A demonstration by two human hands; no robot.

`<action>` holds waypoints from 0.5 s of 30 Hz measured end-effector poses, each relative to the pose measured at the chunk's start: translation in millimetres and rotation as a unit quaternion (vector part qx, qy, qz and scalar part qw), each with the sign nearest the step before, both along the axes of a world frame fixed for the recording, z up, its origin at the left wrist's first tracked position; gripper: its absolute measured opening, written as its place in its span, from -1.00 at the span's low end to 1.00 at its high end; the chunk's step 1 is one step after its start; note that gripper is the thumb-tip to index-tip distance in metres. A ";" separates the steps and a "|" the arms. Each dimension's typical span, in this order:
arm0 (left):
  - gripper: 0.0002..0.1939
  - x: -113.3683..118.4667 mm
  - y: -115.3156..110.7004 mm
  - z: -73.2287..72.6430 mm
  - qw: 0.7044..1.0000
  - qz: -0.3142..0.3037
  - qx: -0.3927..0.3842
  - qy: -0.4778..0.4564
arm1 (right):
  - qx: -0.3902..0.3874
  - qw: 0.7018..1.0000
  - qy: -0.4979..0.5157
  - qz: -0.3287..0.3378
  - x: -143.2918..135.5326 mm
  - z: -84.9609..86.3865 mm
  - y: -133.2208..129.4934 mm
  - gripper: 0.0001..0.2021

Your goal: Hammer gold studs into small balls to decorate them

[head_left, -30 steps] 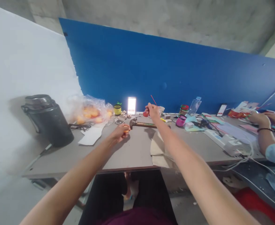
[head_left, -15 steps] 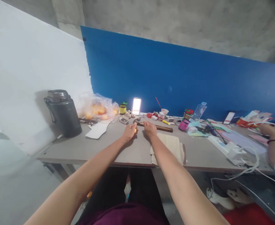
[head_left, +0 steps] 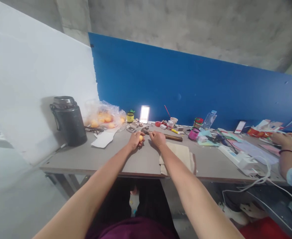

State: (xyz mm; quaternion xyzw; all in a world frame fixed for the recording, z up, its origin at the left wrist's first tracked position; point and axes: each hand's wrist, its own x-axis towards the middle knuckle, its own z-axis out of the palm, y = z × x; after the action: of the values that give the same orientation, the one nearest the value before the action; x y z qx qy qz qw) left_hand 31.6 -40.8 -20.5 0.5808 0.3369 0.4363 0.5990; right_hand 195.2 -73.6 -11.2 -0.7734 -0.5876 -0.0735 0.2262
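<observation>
My left hand (head_left: 136,140) is closed around a small orange ball-like thing (head_left: 141,138), which shows between the thumb and fingers. Just to its right, my right hand (head_left: 157,138) has its fingers pressed together; whatever they may hold is too small to make out. Behind and beside that hand lies a hammer (head_left: 174,137), its wooden handle pointing right and its dark head near my fingertips. A folded beige cloth (head_left: 179,156) rests on the table under my right forearm.
A dark flask (head_left: 70,122) and a plastic bag of orange fruit (head_left: 105,116) stand left on the grey table (head_left: 91,161). Small items line the blue partition. Rightward are a pink pot (head_left: 193,134), a bottle (head_left: 209,120), a power strip (head_left: 235,159) and another person's hands.
My left hand has turned and shifted slightly left, showing more of the orange thing. My right hand has moved slightly left. The whole view has shifted a little.
</observation>
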 end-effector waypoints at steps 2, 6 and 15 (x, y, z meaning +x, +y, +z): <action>-0.58 -0.8 0.2 -0.5 1.000 0.002 -0.009 -0.016 | 0.001 1.000 0.006 0.002 4.3 5.2 1.8 -0.52; -0.62 1.4 2.3 -1.4 1.000 0.002 -0.022 -0.022 | -0.001 1.000 0.013 0.004 14.6 20.6 5.8 -0.50; -0.76 11.2 4.2 -3.5 0.999 0.030 -0.011 0.001 | 0.029 0.992 -0.124 0.025 -5.6 34.2 6.5 -0.56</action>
State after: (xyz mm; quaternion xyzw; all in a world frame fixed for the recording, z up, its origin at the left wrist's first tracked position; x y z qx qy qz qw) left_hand 42.7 -36.6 -24.0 0.5641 0.3601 0.4497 0.5915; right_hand 189.6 -67.1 23.0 -0.7365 -0.6277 -0.1806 0.1758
